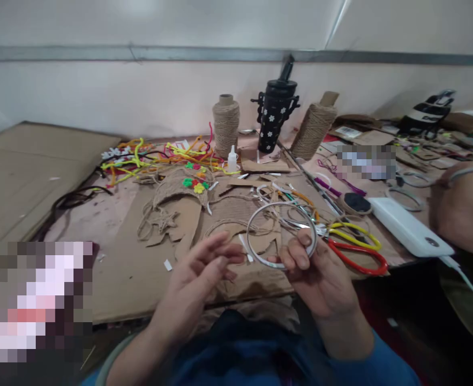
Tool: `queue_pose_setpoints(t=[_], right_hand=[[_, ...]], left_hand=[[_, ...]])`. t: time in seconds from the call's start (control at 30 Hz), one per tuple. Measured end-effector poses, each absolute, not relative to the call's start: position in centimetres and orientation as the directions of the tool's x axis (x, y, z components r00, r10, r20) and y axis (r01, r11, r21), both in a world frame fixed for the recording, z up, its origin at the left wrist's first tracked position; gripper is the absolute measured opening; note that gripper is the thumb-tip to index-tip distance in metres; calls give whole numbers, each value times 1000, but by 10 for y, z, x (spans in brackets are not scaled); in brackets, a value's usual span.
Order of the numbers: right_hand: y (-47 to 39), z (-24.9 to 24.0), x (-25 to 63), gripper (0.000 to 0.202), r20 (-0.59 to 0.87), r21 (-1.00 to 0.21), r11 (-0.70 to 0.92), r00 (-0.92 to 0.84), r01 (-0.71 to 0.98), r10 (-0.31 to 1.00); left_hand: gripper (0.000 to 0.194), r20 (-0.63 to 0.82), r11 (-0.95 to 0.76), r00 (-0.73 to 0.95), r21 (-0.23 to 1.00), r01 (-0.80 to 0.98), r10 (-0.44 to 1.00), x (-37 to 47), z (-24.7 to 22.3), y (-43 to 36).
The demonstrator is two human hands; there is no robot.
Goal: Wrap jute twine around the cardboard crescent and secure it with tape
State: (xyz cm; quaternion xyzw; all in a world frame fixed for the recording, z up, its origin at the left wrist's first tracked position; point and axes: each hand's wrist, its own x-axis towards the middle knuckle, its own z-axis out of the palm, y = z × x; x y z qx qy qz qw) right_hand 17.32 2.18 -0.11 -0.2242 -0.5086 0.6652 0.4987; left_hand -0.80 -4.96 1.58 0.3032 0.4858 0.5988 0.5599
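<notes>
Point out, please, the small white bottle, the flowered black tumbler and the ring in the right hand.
Small white bottle (pixel 232 162): head view, on its body.
Flowered black tumbler (pixel 274 112): head view, on its side.
Ring (pixel 267 262): head view, lower rim.

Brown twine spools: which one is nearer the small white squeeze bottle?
The left brown twine spool, standing just behind the small white squeeze bottle; the other brown twine spool is right of the black flower-patterned tumbler.

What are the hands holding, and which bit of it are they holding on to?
The right hand holds a thin pale ring by its lower right edge. The left hand is beside it, with nothing visibly held.
</notes>
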Motion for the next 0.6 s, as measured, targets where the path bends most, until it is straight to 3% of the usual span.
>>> queue_pose_setpoints(t=[0.1, 0.3, 0.37, 0.43, 0.5, 0.6], right_hand=[[14, -8, 167, 21, 223, -896, 15, -420, -444, 880], [9, -21, 172, 17, 188, -912, -14, -448, -409, 874], [9, -23, 178, 14, 206, -946, 88, -366, -313, 907], [8, -22, 184, 19, 330, -944, 312, -246, -112, 911], [4, -18, 188, 28, 548, -791, 593, -259, 151, 796], [-3, -11, 188, 37, 738, -357, 838, -426, 412, 524]], left_hand=[[32, -225, 174, -58, 870, -462, 973, 1, 16, -44], [16, -274, 205, -68, 840, -503, 959, 5, 17, -47], [15, -286, 215, -56, 823, -525, 957, 4, 17, -48], [14, -282, 208, -68, 829, -520, 957, 3, 17, -48], [14, -275, 195, -98, 851, -488, 957, 3, 16, -48], [15, -257, 175, -136, 883, -435, 957, 2, 16, -46]])
